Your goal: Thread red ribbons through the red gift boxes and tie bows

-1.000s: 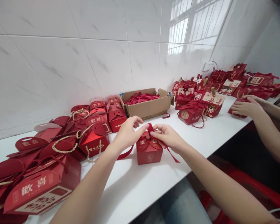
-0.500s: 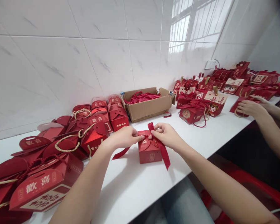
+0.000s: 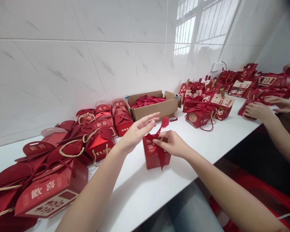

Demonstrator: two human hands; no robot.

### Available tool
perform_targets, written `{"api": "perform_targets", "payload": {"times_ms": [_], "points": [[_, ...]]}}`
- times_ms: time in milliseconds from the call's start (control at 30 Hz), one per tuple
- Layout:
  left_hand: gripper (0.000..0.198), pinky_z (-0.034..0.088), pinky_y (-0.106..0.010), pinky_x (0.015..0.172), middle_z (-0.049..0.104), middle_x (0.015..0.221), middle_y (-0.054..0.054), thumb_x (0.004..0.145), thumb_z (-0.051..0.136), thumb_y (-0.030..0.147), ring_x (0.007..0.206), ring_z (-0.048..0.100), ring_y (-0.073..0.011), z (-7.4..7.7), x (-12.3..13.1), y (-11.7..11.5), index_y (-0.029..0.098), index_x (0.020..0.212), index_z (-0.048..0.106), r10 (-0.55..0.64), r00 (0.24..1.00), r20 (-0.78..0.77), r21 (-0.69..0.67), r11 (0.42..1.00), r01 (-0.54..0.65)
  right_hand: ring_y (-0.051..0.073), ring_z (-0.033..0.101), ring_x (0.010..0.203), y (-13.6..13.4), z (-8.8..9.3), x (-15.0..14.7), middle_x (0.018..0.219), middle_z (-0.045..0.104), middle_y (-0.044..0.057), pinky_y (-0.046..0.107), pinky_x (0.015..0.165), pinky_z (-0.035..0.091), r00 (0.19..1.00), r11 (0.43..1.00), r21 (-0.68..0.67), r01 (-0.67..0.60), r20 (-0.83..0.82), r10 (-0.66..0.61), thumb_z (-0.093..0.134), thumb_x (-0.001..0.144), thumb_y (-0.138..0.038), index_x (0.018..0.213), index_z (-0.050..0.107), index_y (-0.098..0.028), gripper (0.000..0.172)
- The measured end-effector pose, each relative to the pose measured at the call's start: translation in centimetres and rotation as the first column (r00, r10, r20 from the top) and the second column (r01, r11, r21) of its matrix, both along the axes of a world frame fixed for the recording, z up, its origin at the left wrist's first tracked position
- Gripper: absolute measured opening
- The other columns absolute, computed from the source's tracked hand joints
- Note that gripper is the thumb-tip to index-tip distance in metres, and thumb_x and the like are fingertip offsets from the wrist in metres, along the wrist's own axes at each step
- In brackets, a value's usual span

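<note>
Ribbon (image 3: 161, 157) atop a box (image 3: 151, 159) on the table (image 3: 125, 201), pinched in the right hand (image 3: 173, 143); left hand (image 3: 134, 134) raised nearby, thumb and fingers apart.

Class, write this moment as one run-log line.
left hand: open, beside ribbon | right hand: pinching ribbon at box top | box: on table | carton: behind box, other ribbons inside
</note>
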State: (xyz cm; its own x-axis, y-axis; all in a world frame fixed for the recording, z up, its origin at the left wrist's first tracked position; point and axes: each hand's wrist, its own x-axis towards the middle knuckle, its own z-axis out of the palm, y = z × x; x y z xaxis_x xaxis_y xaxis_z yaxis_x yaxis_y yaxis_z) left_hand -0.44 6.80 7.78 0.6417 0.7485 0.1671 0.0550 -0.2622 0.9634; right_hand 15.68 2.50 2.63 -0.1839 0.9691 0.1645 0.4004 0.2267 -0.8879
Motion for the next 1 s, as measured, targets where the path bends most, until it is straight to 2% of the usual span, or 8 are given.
{"api": "perform_targets", "payload": {"times_ms": [100,200,300,367,433,600,767,1000], "points": [[0.044,0.039,-0.037,0.099,0.058,0.125,-0.009,0.082,0.058,0.046,0.118,0.051,-0.0229,-0.3,-0.4,0.7,0.023,0.119,0.057,0.081,0.986,-0.147,0.046,0.996,-0.075,0.013,0.053,0.055,0.3,-0.3,0.0,0.062,0.062,0.002,0.024,0.049,0.039,1.000,1.000,0.021,0.015,-0.013,-0.015,0.052,0.081,-0.030,0.069,0.062,-0.016,0.021],[0.038,0.048,-0.037,0.085,0.066,0.103,-0.010,0.072,0.069,0.041,0.096,0.062,-0.0226,-0.5,-1.0,1.2,0.016,0.100,0.062,0.021,0.945,-0.325,0.025,1.000,-0.014,0.016,0.059,0.063,0.5,-0.4,-0.1,0.071,0.066,0.004,0.025,0.053,0.043,0.997,1.000,-0.010,0.000,-0.083,-0.001,0.052,0.081,-0.032,0.073,0.063,-0.016,0.021],[0.025,0.050,-0.035,0.078,0.068,0.084,-0.008,0.070,0.070,0.034,0.082,0.065,-0.0202,-0.8,-1.2,1.5,0.013,0.080,0.061,0.054,0.935,-0.351,0.053,0.998,-0.038,0.017,0.063,0.067,0.5,-0.6,-0.1,0.075,0.067,0.004,0.025,0.054,0.044,0.983,0.999,-0.024,0.037,-0.181,-0.040,0.057,0.079,-0.031,0.079,0.055,-0.018,0.012],[0.022,0.050,-0.035,0.077,0.068,0.080,-0.007,0.071,0.068,0.032,0.079,0.065,-0.0197,-1.1,-1.1,1.6,0.014,0.074,0.057,0.081,0.938,-0.338,0.055,0.996,-0.066,0.017,0.064,0.068,0.4,-0.9,-0.2,0.072,0.066,0.001,0.026,0.055,0.045,0.962,0.994,-0.018,0.108,-0.251,-0.109,0.060,0.077,-0.028,0.081,0.046,-0.021,0.016],[0.021,0.050,-0.035,0.078,0.068,0.082,-0.007,0.071,0.068,0.030,0.080,0.065,-0.0194,-1.5,-0.9,1.7,0.014,0.073,0.055,0.068,0.943,-0.327,0.037,0.998,-0.060,0.017,0.065,0.068,0.4,-1.1,-0.2,0.067,0.063,-0.003,0.027,0.059,0.046,0.942,0.989,-0.008,0.146,-0.306,-0.142,0.061,0.075,-0.026,0.079,0.039,-0.022,0.023],[0.022,0.051,-0.032,0.076,0.065,0.086,-0.005,0.070,0.069,0.023,0.080,0.065,-0.0166,-2.2,-0.7,2.0,0.015,0.076,0.050,-0.027,0.970,-0.241,-0.007,1.000,0.026,0.017,0.066,0.070,0.6,-1.2,-0.1,0.062,0.056,-0.005,0.028,0.064,0.048,0.946,0.995,0.020,0.096,-0.313,-0.085,0.061,0.075,-0.024,0.071,0.036,-0.022,0.026],[0.029,0.050,-0.032,0.073,0.066,0.085,-0.004,0.069,0.070,0.022,0.077,0.065,-0.0164,-2.5,-0.6,2.2,0.018,0.088,0.049,0.010,0.964,-0.266,0.046,0.999,0.002,0.018,0.067,0.072,0.8,-0.9,0.3,0.067,0.062,-0.003,0.027,0.062,0.049,0.931,0.998,-0.047,0.041,-0.362,-0.055,0.062,0.075,-0.026,0.069,0.037,-0.021,0.026],[0.028,0.048,-0.028,0.070,0.066,0.085,-0.004,0.067,0.070,0.023,0.075,0.062,-0.0139,-2.6,-0.4,2.1,0.017,0.085,0.049,0.040,0.967,-0.253,0.031,0.999,-0.034,0.014,0.061,0.058,0.6,-1.2,-0.1,0.065,0.067,-0.001,0.023,0.052,0.043,0.928,0.985,-0.022,0.169,-0.334,-0.166,0.063,0.074,-0.027,0.078,0.049,-0.021,0.016]]}}
